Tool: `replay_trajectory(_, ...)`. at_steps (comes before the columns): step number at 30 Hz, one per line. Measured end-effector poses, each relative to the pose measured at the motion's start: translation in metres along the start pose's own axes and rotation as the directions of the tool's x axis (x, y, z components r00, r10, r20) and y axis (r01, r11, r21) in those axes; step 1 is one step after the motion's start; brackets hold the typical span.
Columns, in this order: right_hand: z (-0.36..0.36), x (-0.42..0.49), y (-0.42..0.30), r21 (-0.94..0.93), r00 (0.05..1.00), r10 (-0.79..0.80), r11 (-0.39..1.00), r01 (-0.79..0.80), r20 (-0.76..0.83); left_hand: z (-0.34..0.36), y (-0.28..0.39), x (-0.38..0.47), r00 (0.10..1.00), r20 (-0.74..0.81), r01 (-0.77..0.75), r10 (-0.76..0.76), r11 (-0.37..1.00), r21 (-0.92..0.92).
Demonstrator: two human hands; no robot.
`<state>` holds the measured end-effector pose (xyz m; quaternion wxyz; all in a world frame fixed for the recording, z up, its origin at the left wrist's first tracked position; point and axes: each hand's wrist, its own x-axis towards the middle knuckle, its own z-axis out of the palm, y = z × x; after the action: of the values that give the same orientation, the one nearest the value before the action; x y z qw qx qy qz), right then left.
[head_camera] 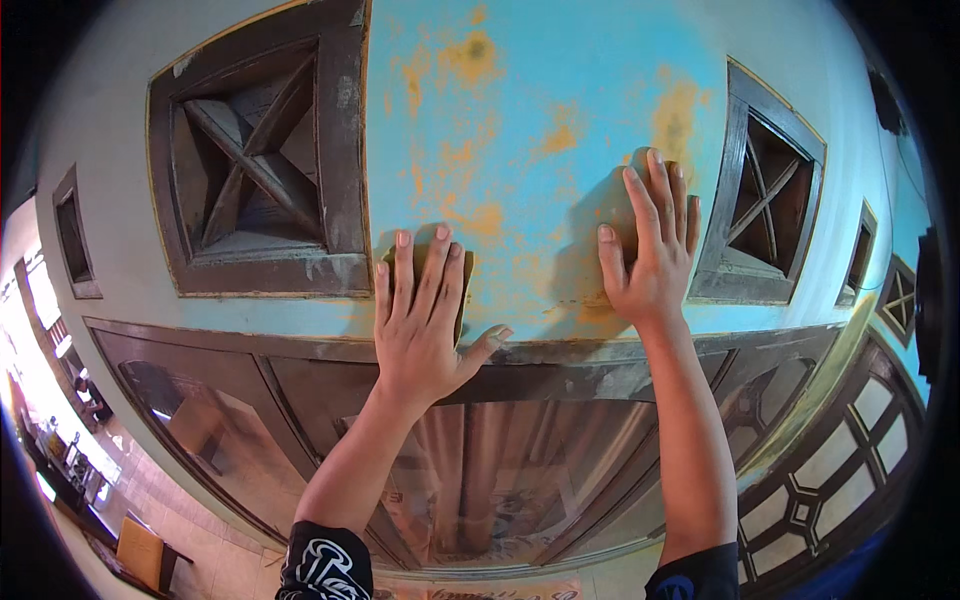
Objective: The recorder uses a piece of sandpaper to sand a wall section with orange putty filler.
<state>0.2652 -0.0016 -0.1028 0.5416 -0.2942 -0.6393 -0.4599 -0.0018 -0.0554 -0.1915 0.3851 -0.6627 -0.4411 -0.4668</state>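
A turquoise painted wall [525, 67] with worn orange patches rises before me. My left hand [420, 330] presses low against it, fingers spread a little, thumb out to the side. Beneath those fingers shows the edge of a thin, dark sheet [466, 289], possibly sandpaper; the hand covers most of it. Higher and to the right, my right hand [652, 262] rests by the wall with fingers apart, casting a shadow to its left. Nothing is plainly seen in it, though its palm is hidden. Brown vent frames with crossed bars flank the hands, one left [345, 150] and one right [709, 277].
Below the wall runs a brown window frame [315, 349] with reflective glass panes [525, 480] and a curtain behind. A panelled door [802, 510] stands lower right. At lower left are a chair [140, 553], a tiled floor [217, 544] and a person [94, 397] farther off.
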Motion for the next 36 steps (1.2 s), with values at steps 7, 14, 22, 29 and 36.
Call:
replay_trajectory(7,0.002,0.002,-0.002,-0.003,1.000,0.008,1.000,-0.008,0.005,-0.012,-0.008,0.055,0.998,-0.058,-0.018,0.015,0.999,-0.047)
replay_trajectory(14,0.005,0.001,-0.001,0.010,1.000,-0.011,1.000,0.012,-0.017,0.001,-0.006,-0.001,1.000,0.007,-0.010,0.010,1.000,-0.008)
replay_trajectory(22,0.000,0.003,-0.004,0.001,1.000,0.002,1.000,-0.002,-0.001,-0.015,-0.013,0.047,0.998,-0.028,-0.049,0.048,0.998,-0.026)
replay_trajectory(29,-0.004,0.003,-0.003,0.020,1.000,0.014,1.000,-0.014,-0.007,-0.006,-0.007,0.011,0.996,-0.036,-0.082,0.081,0.996,-0.021)
replay_trajectory(36,-0.015,0.010,-0.005,0.003,1.000,0.012,1.000,-0.012,0.027,-0.021,-0.006,0.072,0.992,-0.113,-0.063,0.062,0.998,-0.005)
